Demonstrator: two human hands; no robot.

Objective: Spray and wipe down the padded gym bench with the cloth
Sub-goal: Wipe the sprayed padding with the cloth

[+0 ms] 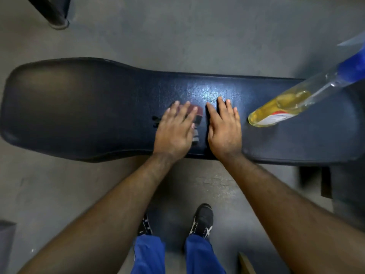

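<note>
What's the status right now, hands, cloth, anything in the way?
Left hand flat on cloth. Right hand flat on bare bench. Spray bottle stands on bench, right of hands.

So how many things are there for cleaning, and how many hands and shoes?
Bench: 1
Cloth: 1
Spray bottle: 1
Hands: 2, left hand and right hand
Shoes: 2, left shoe and right shoe
Total: 7
</note>
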